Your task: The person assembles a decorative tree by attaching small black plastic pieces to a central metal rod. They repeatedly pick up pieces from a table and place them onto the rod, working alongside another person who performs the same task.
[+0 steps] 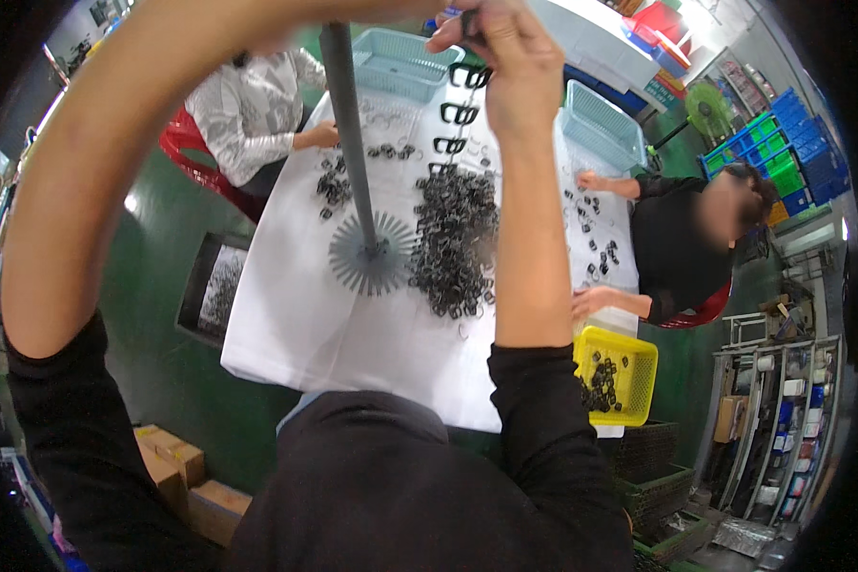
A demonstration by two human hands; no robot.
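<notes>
Both my arms are raised high over the table. My right hand [524, 71] is closed, its fingers pinching a small black clip-like part [470, 26] near the top edge. My left forearm [124, 105] arches across the upper left toward my right hand; the left hand itself is mostly cut off by the top edge, so its fingers cannot be made out. Beneath my left forearm stands a grey pole [351, 133] on a round slotted base [373, 254]. Beside it lies a large heap of black clip-like parts [455, 238], and a row of larger black frames [459, 114] runs beyond the heap.
White cloth [296, 324] covers the table. Co-workers sit at left [253, 119] and right [691, 234], hands by small parts. Pale blue baskets [391, 91] stand at the far end, a yellow basket [646, 381] at right. Cartons [217, 505] and dark crates [648, 496] flank me.
</notes>
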